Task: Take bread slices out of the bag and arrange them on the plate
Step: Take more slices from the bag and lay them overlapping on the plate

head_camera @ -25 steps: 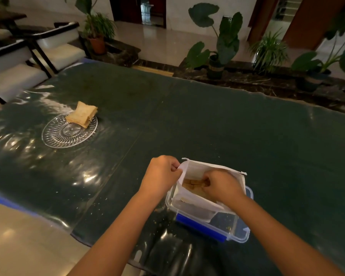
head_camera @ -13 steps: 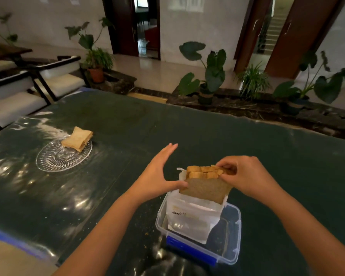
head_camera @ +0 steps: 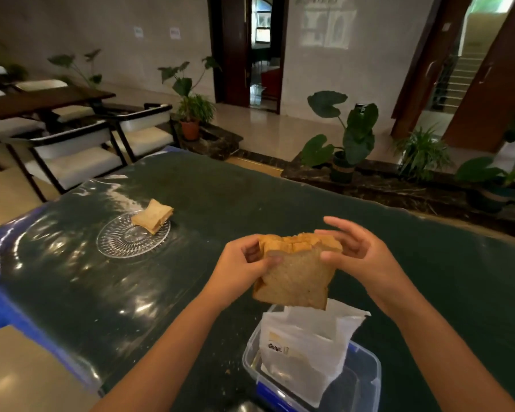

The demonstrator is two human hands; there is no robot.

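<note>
A stack of several brown bread slices hangs in the air above the white bread bag. My left hand grips the stack's left side. My right hand holds its right side with the thumb on the front slice and the fingers spread behind. The bag stands open and upright inside a clear plastic box with blue clips. Far to the left lies a clear glass plate, with bread slices resting on its far right rim.
The table carries a dark green cover under shiny clear plastic, with crumbs near the box. Chairs stand off the far left corner. Potted plants line a ledge beyond the far edge.
The bread stack came fully out of the bag and rose above it. My left hand left the bag's rim and closed on the stack's left side. The camera tilted up.
</note>
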